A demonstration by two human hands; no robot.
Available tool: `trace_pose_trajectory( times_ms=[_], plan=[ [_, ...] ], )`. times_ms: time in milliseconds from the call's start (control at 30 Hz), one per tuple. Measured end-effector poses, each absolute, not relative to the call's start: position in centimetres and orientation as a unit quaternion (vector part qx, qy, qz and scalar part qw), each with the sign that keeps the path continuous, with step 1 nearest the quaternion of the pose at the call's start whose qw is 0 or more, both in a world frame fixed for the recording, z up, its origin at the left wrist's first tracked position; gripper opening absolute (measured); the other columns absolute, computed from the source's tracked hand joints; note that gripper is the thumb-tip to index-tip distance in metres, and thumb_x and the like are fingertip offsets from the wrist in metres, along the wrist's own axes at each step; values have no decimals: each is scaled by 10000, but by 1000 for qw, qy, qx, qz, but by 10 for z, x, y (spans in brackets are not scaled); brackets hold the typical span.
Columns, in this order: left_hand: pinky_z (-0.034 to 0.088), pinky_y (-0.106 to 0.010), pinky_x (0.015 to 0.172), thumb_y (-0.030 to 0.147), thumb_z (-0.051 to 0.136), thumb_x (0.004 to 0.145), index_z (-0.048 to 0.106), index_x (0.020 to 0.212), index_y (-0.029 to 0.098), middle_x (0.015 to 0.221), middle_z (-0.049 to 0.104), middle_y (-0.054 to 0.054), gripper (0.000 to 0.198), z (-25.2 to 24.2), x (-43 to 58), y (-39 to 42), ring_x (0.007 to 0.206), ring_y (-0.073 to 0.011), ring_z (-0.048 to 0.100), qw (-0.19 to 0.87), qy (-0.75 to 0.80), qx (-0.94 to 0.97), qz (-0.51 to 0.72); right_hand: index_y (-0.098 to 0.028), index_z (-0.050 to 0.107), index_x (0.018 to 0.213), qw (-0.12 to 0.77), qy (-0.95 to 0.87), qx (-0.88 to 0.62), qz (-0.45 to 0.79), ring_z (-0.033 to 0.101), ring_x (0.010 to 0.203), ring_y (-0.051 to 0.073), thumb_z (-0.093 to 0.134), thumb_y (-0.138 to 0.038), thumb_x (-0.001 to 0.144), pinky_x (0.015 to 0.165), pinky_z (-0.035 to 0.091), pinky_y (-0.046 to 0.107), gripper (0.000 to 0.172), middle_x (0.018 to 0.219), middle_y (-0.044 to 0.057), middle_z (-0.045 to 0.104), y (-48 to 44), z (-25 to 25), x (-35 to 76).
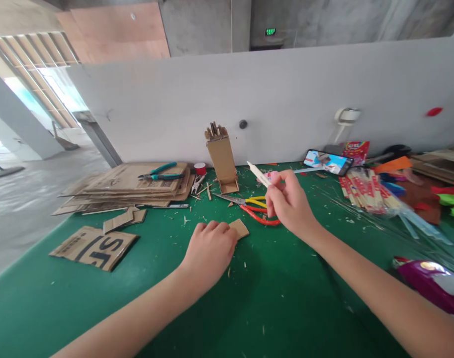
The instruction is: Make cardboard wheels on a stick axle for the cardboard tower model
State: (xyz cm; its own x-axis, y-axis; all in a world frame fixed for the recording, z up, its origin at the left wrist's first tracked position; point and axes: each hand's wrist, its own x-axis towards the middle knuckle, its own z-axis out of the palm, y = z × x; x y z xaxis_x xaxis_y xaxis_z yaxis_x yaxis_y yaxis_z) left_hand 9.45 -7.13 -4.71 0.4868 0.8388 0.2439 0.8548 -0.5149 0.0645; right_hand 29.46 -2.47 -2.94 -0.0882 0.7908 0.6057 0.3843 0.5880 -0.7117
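Observation:
My left hand (211, 249) is closed over a small piece of cardboard (240, 228) low above the green tabletop; only the cardboard's far end shows past my fingers. Raised to the right of it, my right hand (289, 205) pinches a slim white pen (259, 175), its pointed end tilted up and to the left. Some pink shows by the fingertips. Between and beyond both hands lie scissors with red and yellow handles (258, 215). Behind them a tall cardboard box (222, 161) stands upright, with several thin sticks poking from its top.
Stacked cardboard sheets (111, 184) carry teal-handled pliers (161, 174). A printed cardboard piece (96, 247) lies at left. Along the right are a phone (328, 161), bagged sticks (374, 191) and a purple tool (428, 283). A white partition (167, 109) borders the table's back.

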Motion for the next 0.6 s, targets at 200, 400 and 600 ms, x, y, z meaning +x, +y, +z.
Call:
trace_pose_trajectory(
  times_ms=[200, 400, 600],
  plan=[
    [388, -420, 950, 94, 416, 907, 583, 1093, 217, 1208, 631, -24, 279, -69, 68, -69, 1090, -205, 582, 35, -388, -917, -80, -192, 591, 1002, 477, -633, -364, 489, 618, 548, 133, 571, -309, 832, 478, 492, 253, 208, 640, -10, 639, -25, -23, 289],
    [430, -382, 893, 100, 387, 913, 596, 1074, 228, 1208, 640, 1, 292, -76, 46, -64, 1113, -190, 577, 23, -381, -915, -127, -191, 514, 589, 577, -499, -375, 527, 238, 254, 37, 593, -464, 823, 295, 217, 197, 368, 288, -113, 297, -34, -52, 275],
    [448, -381, 852, 100, 414, 881, 622, 1014, 188, 1152, 666, -43, 263, -89, 46, -63, 1023, -201, 620, 60, -392, -901, -177, -185, 562, 868, 455, -563, -384, 573, 587, 483, 117, 596, -410, 804, 439, 456, 225, 235, 587, -21, 624, -42, -84, 271]
  ],
)
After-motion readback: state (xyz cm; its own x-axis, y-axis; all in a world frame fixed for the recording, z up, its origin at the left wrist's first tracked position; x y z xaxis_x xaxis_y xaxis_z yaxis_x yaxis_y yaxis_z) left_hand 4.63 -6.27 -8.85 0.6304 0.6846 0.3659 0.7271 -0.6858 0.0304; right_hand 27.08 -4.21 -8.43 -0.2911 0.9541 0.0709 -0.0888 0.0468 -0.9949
